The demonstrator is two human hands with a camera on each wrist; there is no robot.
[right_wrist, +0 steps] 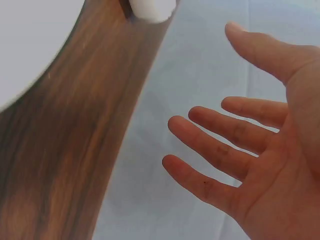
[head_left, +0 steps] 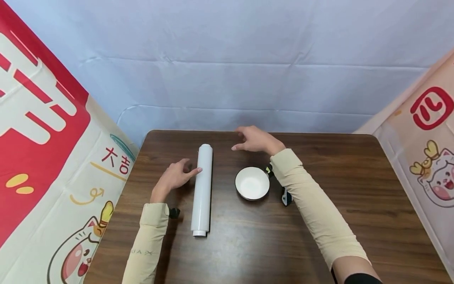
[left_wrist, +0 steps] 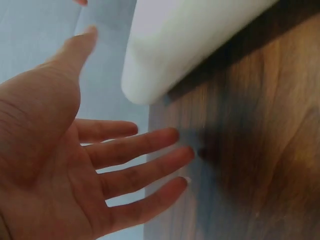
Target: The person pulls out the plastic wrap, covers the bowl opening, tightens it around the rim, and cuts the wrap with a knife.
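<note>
A long white roll of plastic wrap (head_left: 202, 193) lies lengthwise on the wooden table. My left hand (head_left: 176, 174) is at its left side, thumb tip overlapping the roll in the head view; the left wrist view shows the fingers (left_wrist: 145, 180) spread and holding nothing. To the right of the roll stands a white bowl (head_left: 252, 183) with a dark rim. Beyond the bowl, near the table's far edge, my right hand (head_left: 257, 139) hovers with relaxed, spread fingers (right_wrist: 215, 150) and an empty palm. The roll's end (right_wrist: 152, 9) shows at the top of the right wrist view.
Partly hidden by the right sleeve (head_left: 312, 201), a small dark and light object (head_left: 286, 197) lies right of the bowl. A pale cloth (head_left: 227, 86) hangs behind the table (head_left: 354, 177). Printed cloths with cartoon cats hang at both sides.
</note>
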